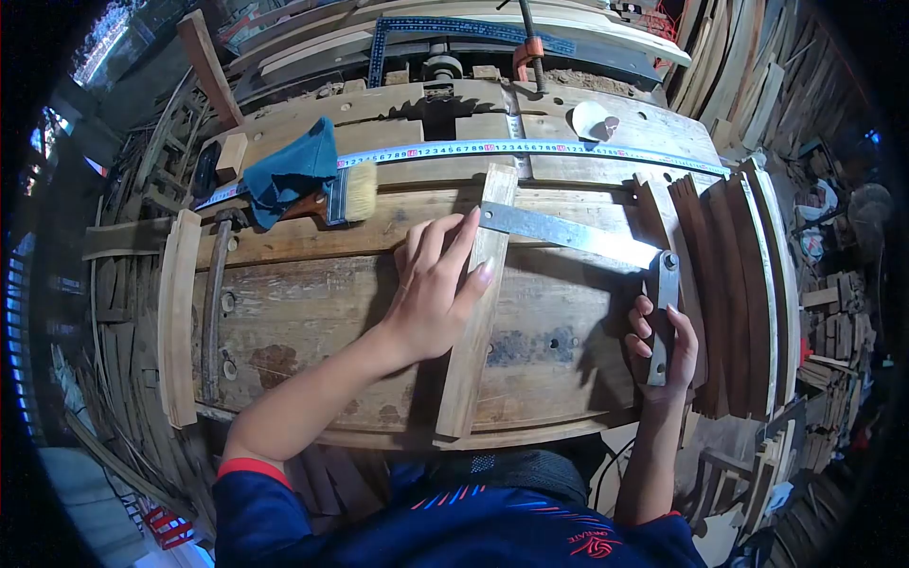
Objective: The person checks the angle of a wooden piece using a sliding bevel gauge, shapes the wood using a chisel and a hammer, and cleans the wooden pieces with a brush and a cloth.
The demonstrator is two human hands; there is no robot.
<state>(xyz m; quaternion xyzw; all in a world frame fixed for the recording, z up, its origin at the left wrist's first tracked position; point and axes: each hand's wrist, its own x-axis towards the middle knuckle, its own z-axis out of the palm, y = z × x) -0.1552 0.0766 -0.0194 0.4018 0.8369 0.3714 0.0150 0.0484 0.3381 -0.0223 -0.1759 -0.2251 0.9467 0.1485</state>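
Note:
My right hand (668,346) is wrapped around the short metal handle of a sliding bevel (568,232), its long flat blade swung out to the left from a pivot screw. The blade's far end lies over a narrow wooden strip (473,341), which runs lengthwise toward my body on the workbench. Over the strip's left edge is my left hand (431,293), fingers stretched and apart. Its index fingertip is by the blade's end, and the thumb rests on or just over the strip. The undersides of the left fingers are hidden.
Several wooden pieces (739,293) stand in a row at the bench's right; another piece (178,317) lies left. A tape measure (454,149) stretches across behind my hands, near a bristle brush (355,194) and blue cloth (298,170). Behind are a metal square (464,28) and a clamp (528,57).

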